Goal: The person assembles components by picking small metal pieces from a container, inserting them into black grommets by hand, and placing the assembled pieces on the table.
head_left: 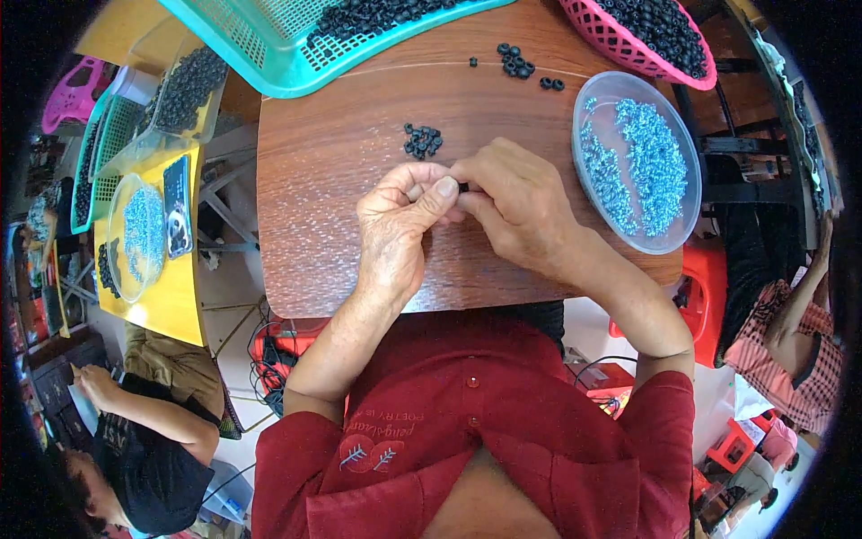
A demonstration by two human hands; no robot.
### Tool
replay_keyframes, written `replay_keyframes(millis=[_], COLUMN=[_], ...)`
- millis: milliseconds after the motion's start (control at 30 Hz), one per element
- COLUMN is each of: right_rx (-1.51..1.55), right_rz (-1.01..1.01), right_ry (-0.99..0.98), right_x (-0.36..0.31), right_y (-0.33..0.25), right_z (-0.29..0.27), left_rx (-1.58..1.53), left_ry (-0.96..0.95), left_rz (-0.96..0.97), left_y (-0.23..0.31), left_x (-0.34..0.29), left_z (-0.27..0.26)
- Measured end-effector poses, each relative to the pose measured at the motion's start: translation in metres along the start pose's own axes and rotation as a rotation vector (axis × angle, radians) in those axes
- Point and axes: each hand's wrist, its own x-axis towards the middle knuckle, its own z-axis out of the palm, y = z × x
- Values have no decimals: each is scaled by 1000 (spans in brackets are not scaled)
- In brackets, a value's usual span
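Both hands meet above the middle of the brown wooden table [332, 207]. My left hand [395, 229] is closed, its thumb and fingers pinching around a small black part [463, 188]. My right hand [525, 211] is closed too, its fingertips pressed on the same part from the other side. Fingers cover most of that part, so its exact shape is hidden. Just beyond my left hand lies a small heap of round black parts with holes [422, 140]. Right of my right hand stands a round clear plastic tub [588, 99] of small shiny blue pieces [651, 166].
A turquoise mesh basket [269, 81] and a pink mesh basket [620, 49], both with black parts, stand at the far edge. Loose black parts [515, 63] lie between them. At left, a yellow table [175, 296] bears another tub and a phone [177, 207]; a person [153, 440] sits beside it.
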Motion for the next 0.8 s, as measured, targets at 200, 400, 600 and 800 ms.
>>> replay_keyframes(millis=[200,400,600,800], right_rx=[344,147,97,166], right_rz=[335,73,84,140], right_ry=[103,256,330,272], right_x=[-10,-13,-16,-12], right_y=[-13,-10,-17,-17], right_z=[-1,10,16,14], left_rx=[-91,-99,-154,-86], left_ry=[-74,-74,-83,-88], left_rz=[40,15,12,-12], left_y=[9,10,9,13], left_x=[-4,-9,-12,-11], left_z=[-4,-3,-7,-7])
